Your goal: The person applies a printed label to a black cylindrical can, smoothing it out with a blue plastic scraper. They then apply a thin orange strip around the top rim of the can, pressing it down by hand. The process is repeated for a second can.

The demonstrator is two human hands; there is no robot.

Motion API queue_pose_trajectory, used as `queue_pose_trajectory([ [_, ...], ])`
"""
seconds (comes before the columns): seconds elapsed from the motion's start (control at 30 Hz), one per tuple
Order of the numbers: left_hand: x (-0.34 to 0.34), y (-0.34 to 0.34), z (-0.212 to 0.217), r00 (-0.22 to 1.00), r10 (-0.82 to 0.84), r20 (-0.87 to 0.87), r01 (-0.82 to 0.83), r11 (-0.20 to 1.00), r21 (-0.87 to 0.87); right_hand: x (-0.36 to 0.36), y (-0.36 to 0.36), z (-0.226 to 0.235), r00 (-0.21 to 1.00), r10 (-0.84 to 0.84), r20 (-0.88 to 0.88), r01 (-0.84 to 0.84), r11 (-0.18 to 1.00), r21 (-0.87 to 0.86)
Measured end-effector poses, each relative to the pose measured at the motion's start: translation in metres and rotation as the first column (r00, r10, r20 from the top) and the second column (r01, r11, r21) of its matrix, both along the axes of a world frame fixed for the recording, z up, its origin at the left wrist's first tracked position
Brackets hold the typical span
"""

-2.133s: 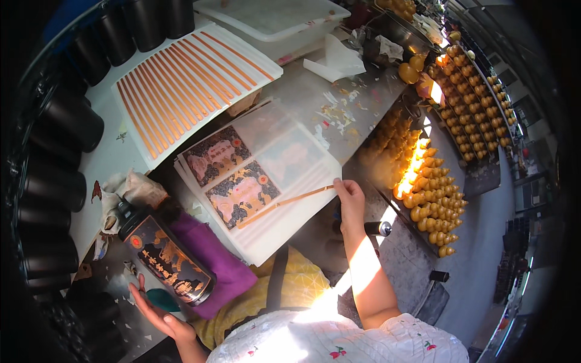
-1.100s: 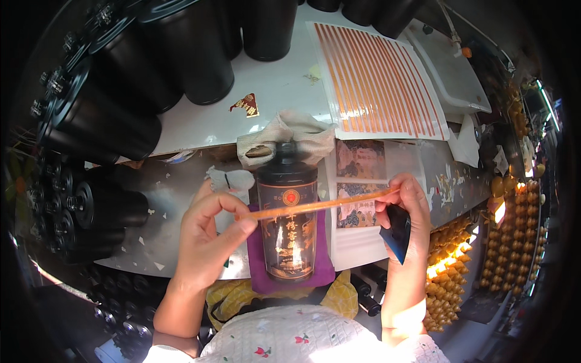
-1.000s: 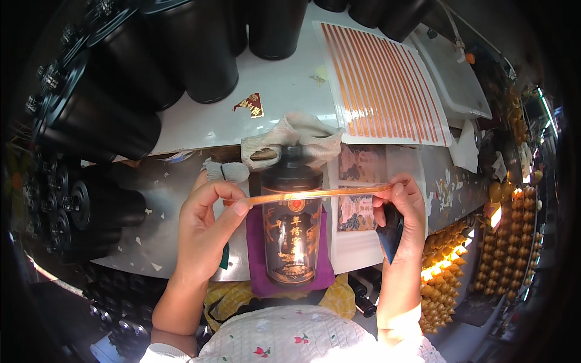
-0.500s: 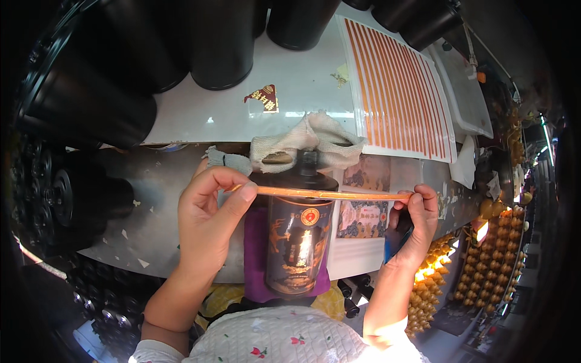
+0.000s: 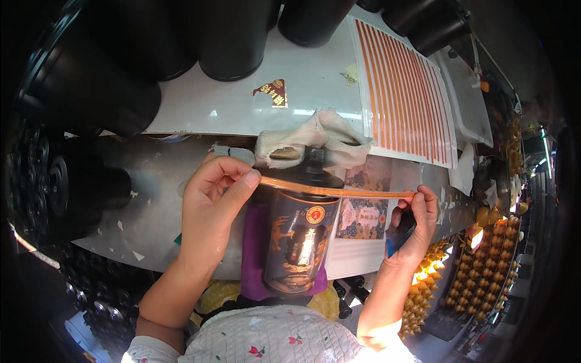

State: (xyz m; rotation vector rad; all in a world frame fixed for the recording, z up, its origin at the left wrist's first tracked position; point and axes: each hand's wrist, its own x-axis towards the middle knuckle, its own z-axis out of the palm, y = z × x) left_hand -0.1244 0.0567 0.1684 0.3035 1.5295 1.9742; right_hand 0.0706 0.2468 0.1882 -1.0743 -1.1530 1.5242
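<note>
A thin orange-gold adhesive strip (image 5: pixel 369 194) is stretched between my hands, across the shoulder of a black bottle (image 5: pixel 296 245). My left hand (image 5: pixel 212 196) pinches the strip's left end between thumb and fingers. The other end is pinched by my right hand (image 5: pixel 420 221), which also has a flat dark-blue piece (image 5: pixel 398 235) tucked in its palm. Decorated with gold and a round red emblem, the bottle leans with its base toward me on a purple cloth (image 5: pixel 254 251). Its neck rests against a whitish fabric-wrapped support (image 5: pixel 330 142). The strip bends slightly where it meets the bottle's shoulder.
A sheet of orange strips (image 5: pixel 408 91) lies on the raised white surface at the far right. Large black cylinders (image 5: pixel 233 45) stand at the far left. A torn red-gold label scrap (image 5: pixel 277 94) lies between them. Racks of gold knobbed pieces (image 5: pixel 484 266) are at the right.
The strip, nearly straight before, now bends at the bottle's shoulder. My left hand has risen slightly, and the whole view has shifted a little. Both ends remain pinched.
</note>
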Motion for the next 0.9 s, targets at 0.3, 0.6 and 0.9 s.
queue_pose_trajectory([
  [0.3,0.004,0.002,-0.009,0.996,0.016,0.093,-0.018,1.000,0.022,0.000,0.000,-0.002,0.999,-0.046,0.006,0.046,0.999,-0.015],
  [0.6,0.005,0.005,-0.015,1.000,-0.014,0.011,0.014,1.000,-0.015,0.005,0.004,-0.006,0.999,-0.031,-0.010,0.031,0.999,0.018],
  [0.9,0.010,0.010,-0.014,0.996,0.020,0.089,-0.024,0.999,0.039,0.003,0.004,-0.007,0.998,-0.064,0.006,0.064,0.998,-0.006],
])
